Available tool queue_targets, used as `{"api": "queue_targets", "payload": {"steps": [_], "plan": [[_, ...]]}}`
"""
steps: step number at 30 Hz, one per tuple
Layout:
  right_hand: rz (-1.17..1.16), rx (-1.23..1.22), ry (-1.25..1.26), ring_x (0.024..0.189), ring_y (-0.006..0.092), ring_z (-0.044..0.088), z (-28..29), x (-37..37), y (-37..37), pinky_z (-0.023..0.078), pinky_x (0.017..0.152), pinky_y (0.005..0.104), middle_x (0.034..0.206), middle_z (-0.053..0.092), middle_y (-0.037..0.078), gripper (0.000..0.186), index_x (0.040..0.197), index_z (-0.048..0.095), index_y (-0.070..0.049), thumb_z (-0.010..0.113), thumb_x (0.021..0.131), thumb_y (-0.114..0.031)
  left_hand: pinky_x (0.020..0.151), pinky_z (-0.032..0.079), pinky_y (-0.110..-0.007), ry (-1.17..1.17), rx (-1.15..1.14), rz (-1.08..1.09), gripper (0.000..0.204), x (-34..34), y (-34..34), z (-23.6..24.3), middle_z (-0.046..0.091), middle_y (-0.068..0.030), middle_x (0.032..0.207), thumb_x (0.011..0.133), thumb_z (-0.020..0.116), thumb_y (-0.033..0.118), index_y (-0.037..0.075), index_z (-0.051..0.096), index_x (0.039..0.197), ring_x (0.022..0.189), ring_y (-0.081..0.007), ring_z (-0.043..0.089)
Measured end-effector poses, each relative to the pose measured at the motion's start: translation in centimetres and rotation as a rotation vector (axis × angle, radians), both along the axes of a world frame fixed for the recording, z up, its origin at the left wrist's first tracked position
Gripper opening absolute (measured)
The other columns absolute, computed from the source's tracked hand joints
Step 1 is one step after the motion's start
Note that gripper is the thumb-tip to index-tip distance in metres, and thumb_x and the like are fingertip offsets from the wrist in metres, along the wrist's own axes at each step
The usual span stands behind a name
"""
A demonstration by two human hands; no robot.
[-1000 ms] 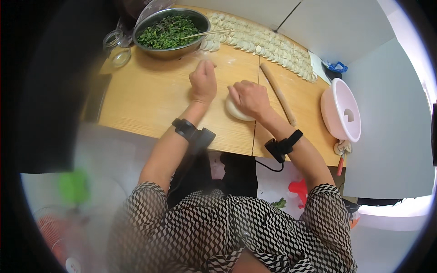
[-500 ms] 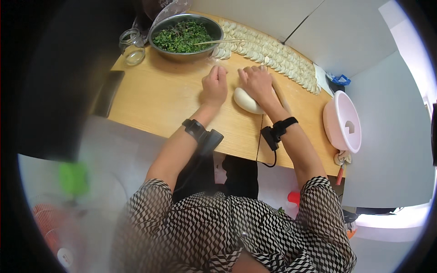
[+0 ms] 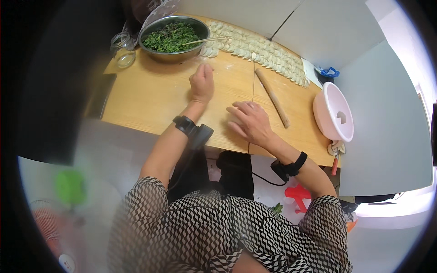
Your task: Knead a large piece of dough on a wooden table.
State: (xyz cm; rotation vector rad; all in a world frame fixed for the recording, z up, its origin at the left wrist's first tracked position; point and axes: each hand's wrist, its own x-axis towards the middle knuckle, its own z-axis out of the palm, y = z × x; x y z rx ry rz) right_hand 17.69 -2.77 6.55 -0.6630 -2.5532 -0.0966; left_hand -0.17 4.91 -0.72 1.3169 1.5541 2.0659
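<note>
Rolling pin (image 3: 273,98) just beside right hand (image 3: 253,122)

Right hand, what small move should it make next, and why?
Perhaps lift the right hand slightly, to see what is under it. A moment ago the pale dough lump showed beside it; now the lump is out of sight, possibly beneath that hand, which is spread palm-down over the wooden table. The rolling pin lies apart, farther right.

Right hand (image 3: 251,123): drawn back toward near edge of table (image 3: 136,107), spread | White dough: no longer visible | Rolling pin (image 3: 272,98): fully uncovered
</note>
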Motion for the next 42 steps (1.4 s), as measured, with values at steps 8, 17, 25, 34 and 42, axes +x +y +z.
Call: {"api": "queue_targets", "payload": {"steps": [8,17,25,34,42], "plan": [[-0.093,-0.036,-0.182,0.07,0.0283,0.062,-1.7,-1.4,5.1,0.049,0.06,0.0382,0.073,0.06,0.009,0.026,0.07,0.061,-0.01,0.058,0.084,-0.032,0.05,0.039,-0.031,-0.031,0.004,-0.015,0.03,0.5,-0.5,0.5,0.048,-0.0063,0.055,0.096,0.043,0.021,0.003,0.059,0.079,0.051,-0.0168,0.049],[-0.174,-0.091,-0.137,0.071,0.0308,0.062,-2.1,-3.7,12.4,0.05,0.062,0.0424,0.071,0.062,0.013,0.035,0.069,0.062,-0.005,0.046,0.091,-0.027,0.047,0.038,-0.027,-0.067,-0.016,-0.032,0.03,0.6,-1.0,1.5,0.046,-0.0026,0.051,0.097,0.044,0.021,0.003,0.059,0.079,0.047,-0.0094,0.047],[-0.31,-0.742,0.253,0.079,0.0298,0.064,-1.7,-3.6,14.1,0.05,0.071,0.0378,0.084,0.067,0.016,0.038,0.092,0.067,-0.003,0.045,0.093,-0.033,0.053,0.044,-0.036,0.004,0.04,0.016,0.028,0.1,-0.5,1.3,0.058,-0.0129,0.063,0.095,0.044,0.021,0.002,0.059,0.079,0.055,-0.0248,0.057],[-0.608,-0.502,0.191,0.096,0.0349,0.062,-3.7,3.8,10.1,0.048,0.084,0.0417,0.104,0.063,0.026,0.065,0.111,0.057,0.007,0.067,0.078,-0.047,0.054,0.044,-0.035,0.046,0.078,0.1,0.03,1.3,1.0,0.3,0.056,-0.0132,0.062,0.095,0.045,0.021,0.001,0.059,0.079,0.054,-0.0227,0.056],[-0.325,-0.421,0.077,0.093,0.0337,0.055,4.8,0.7,3.3,0.046,0.082,0.0406,0.099,0.054,0.018,0.057,0.109,0.059,-0.006,0.081,0.063,-0.032,0.05,0.04,-0.032,0.08,0.087,0.119,0.032,1.0,-0.4,0.2,0.049,-0.0078,0.053,0.096,0.043,0.023,0.001,0.059,0.079,0.048,-0.0166,0.048]]}}
